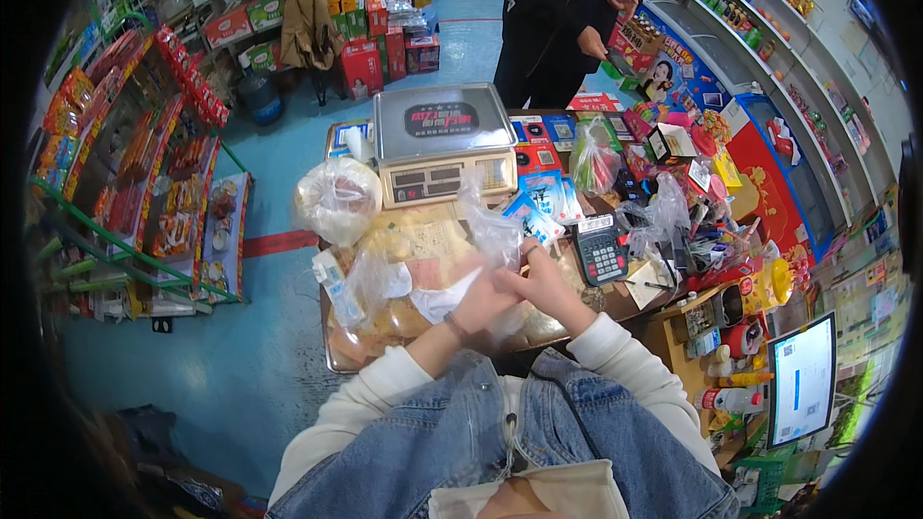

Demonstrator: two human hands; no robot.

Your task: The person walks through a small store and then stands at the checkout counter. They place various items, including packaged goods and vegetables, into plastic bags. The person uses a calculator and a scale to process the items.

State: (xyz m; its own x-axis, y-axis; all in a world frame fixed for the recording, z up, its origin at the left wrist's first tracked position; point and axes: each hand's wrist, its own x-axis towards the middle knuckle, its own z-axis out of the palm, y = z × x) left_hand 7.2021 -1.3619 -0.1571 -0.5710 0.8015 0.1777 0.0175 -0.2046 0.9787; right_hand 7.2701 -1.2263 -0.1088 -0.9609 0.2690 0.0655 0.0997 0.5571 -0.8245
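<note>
Close together over the near part of the counter, my left hand (pixel 484 297) and my right hand (pixel 537 280) hold a clear plastic bag (pixel 496 231) between them; the left one is a little blurred. What the bag contains cannot be made out. White paper (pixel 433 303) lies beside my left hand. Beyond the bag is a price-computing scale (pixel 447 140) with a metal pan. A full, tied clear bag of whitish contents (pixel 339 202) sits left of the scale. Next to my right hand are a black calculator (pixel 601 252) and blue-and-white packets (pixel 537 205).
A person in black (pixel 570 14) stands across the counter (pixel 332 346). Plastic bags, a pen (pixel 647 284) and small goods crowd its right side. A snack rack (pixel 137 194) is at left, a monitor (pixel 802 382) at lower right, stacked cartons (pixel 364 68) behind.
</note>
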